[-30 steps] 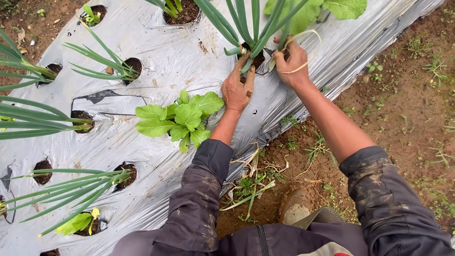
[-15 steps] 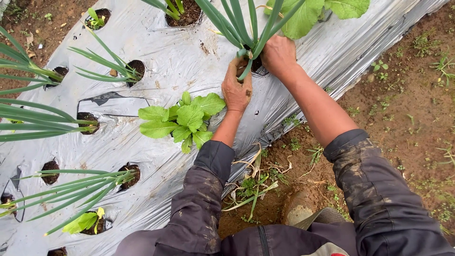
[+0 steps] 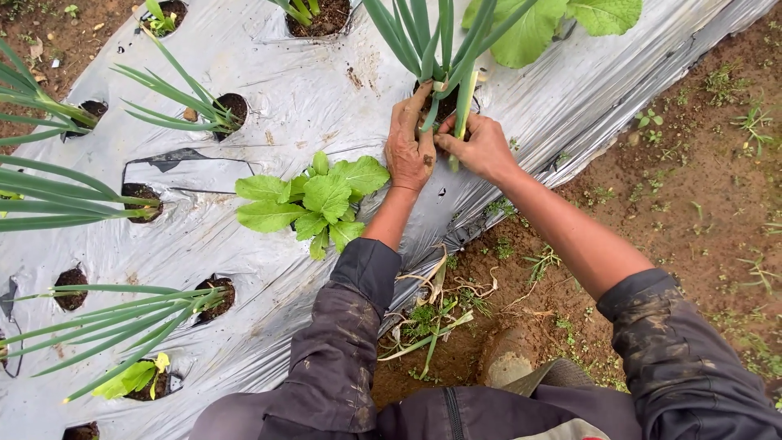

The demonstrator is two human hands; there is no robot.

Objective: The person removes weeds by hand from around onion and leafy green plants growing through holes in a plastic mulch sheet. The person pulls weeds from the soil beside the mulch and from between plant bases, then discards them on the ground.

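A green onion plant grows from a hole in the silver plastic mulch at the top middle. My left hand rests at the plant's base on its left side, fingers pressed by the stalks. My right hand holds one stalk low down at the right of the hole, fingers curled around it. Both forearms reach up from dark, mud-stained sleeves. The soil in the hole is mostly hidden by my hands.
A leafy green seedling sits left of my left arm. More green onion plants and open holes dot the mulch at left. Big leaves hang at top right. Bare soil with weeds and pulled leaves lies right.
My right hand has dropped from above the hole down to the base of the plant and closed on a stalk. My left hand stays at the base.
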